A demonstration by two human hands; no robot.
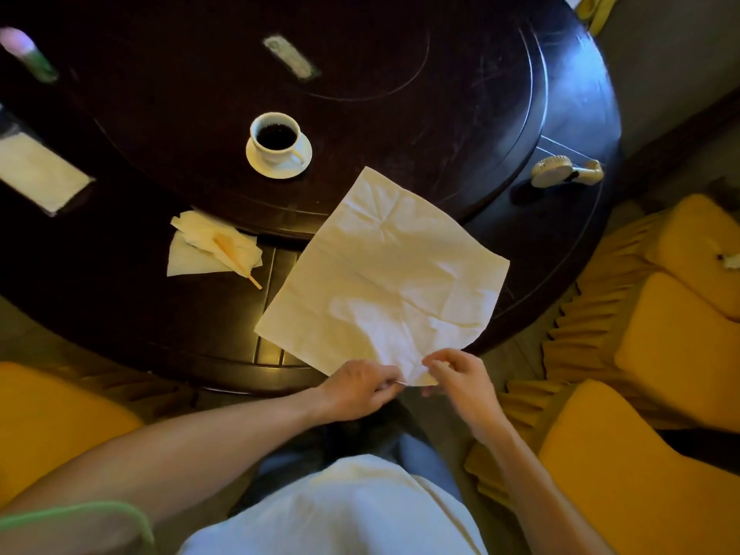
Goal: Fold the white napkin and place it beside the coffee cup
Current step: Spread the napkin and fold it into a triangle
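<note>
- The white napkin point(384, 274) lies spread out flat on the dark tabletop point(120, 314). It is crinkly, but it has no fold in it yet.
- Its near corner hangs over the edge of the tabletop, close to the person.
- The left hand point(360, 388) is pinched shut on that near corner.
- The right hand point(460, 380) pinches the same corner from the other side. Its fingers are curled in tight on the napkin.
- The coffee cup point(276, 136) sits on its saucer point(256, 164), farther back on the tabletop. It has dark coffee in it.
- The far corner of the napkin is near the saucer but does not touch it.
- I think the job is just starting. The folding looks about to begin from this corner.
- Still to do: fold the napkin, then put it down beside the cup.
- Some crumpled paper and a stick point(236, 260) lie off to the left. They are not part of the job.
</note>
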